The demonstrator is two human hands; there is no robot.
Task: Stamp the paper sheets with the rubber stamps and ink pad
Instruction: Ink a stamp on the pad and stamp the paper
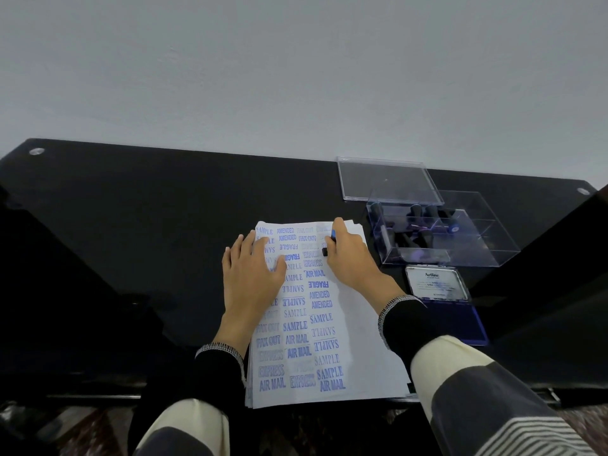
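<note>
A stack of paper sheets (pixel 358 350) lies on the black counter (pixel 131 209), its top sheet covered in blue stamped words such as SAMPLE, AIR MAIL and EXPRESS. The left hand (pixel 251 271) lies flat with straight fingers on the sheet's far left part, pressing it down. The right hand (pixel 348 255), at 3 o'clock of the left, curls round a rubber stamp (pixel 329 243) with a black body and blue tip, held against the sheet near its far edge. At 3 o'clock of the stack sits the ink pad (pixel 460 320), lid open, blue surface showing. At 12 o'clock of the pad stands a clear box (pixel 437 235) of more stamps, with its clear lid (pixel 388 179) lying beyond it
</note>
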